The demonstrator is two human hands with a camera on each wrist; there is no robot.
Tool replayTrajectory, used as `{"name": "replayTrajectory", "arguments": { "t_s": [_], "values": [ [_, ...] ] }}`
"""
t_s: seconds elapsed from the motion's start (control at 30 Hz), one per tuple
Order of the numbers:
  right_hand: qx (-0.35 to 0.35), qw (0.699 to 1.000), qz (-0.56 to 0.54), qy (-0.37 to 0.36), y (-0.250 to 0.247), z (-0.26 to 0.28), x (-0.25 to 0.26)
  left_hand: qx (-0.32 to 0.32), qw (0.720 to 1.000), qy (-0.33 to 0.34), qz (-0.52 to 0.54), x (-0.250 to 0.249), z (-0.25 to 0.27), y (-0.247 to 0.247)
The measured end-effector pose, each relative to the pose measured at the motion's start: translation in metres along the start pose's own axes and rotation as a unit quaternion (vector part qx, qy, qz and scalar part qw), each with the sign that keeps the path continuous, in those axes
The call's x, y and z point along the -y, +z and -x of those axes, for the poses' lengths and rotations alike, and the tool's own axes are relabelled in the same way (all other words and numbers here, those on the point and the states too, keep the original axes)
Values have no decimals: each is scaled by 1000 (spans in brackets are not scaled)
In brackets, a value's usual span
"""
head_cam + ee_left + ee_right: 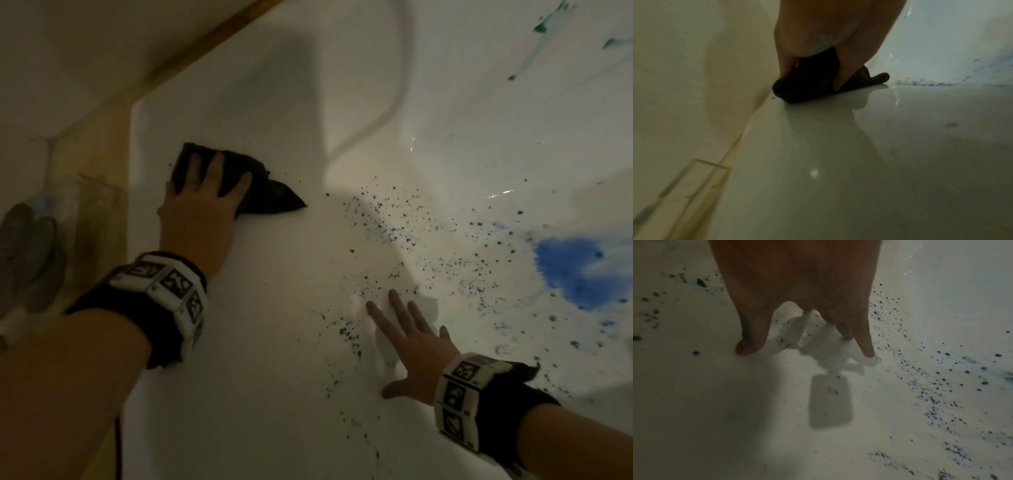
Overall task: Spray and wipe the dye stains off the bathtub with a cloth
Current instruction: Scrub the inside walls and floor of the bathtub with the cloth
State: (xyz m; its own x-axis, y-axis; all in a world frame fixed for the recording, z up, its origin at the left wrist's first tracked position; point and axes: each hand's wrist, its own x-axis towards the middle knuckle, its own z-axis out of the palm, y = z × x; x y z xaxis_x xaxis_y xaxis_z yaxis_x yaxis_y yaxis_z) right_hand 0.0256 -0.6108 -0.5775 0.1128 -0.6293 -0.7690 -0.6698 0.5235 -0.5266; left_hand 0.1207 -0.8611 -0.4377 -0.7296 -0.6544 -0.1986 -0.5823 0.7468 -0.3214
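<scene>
White bathtub [274,342] is all around my hands. My right hand [416,346] is close to me, flat on the tub with its fingers [866,345] spread wide, holding nothing. Little blue dye spots [394,226] are sprinkled around it, and a big blue dye patch [575,267] sits off to the right. Farther away, my left hand [202,195] presses down on the dark cloth [270,198], fingers spread flat on top of it. The cloth lies on the tub near the wall [684,81]. Green streaks [544,24] are way up at the far end.

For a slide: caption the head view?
Left hand presses cloth on tub; right hand braces among dye specks.
</scene>
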Motion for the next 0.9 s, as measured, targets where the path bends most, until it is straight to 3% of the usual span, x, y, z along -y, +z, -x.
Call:
{"name": "replayTrajectory", "arguments": {
  "t_s": [0.1, 0.2, 0.27, 0.33, 0.4, 0.43, 0.57, 0.7, 0.77, 0.9],
  "values": [
    [6, 1000, 5, 5, -2, 0, 2, 102, 993, 29, -41, -32, 19, 3],
    [8, 1000, 16, 4, -3, -2, 2, 167, 976, 115, -82, -56, 35, -3],
    [9, 1000, 23, 2, -5, -4, -1, 137, 981, 137, -13, -54, 31, -16],
    [12, 1000, 24, -2, -7, -4, -3, 24, 984, 139, 107, -46, 14, -34],
    [15, 1000, 19, -6, -7, -4, -5, -52, 984, 91, 142, -24, -17, -50],
    [15, 1000, 19, -10, -7, -4, -5, -60, 988, 65, 128, -10, -33, -56],
    [12, 999, 28, -21, -5, -5, -9, -47, 995, -74, 51, 26, -58, -53],
    [7, 999, 34, -23, -4, -5, -10, -10, 985, -167, 47, 0, -36, -18],
    [8, 999, 40, -20, -5, -6, -10, 15, 987, -155, 28, -26, -28, -8],
    [24, 998, 55, -19, -10, -7, -7, 115, 993, -28, -21, -76, -10, 4]
  ]
}}
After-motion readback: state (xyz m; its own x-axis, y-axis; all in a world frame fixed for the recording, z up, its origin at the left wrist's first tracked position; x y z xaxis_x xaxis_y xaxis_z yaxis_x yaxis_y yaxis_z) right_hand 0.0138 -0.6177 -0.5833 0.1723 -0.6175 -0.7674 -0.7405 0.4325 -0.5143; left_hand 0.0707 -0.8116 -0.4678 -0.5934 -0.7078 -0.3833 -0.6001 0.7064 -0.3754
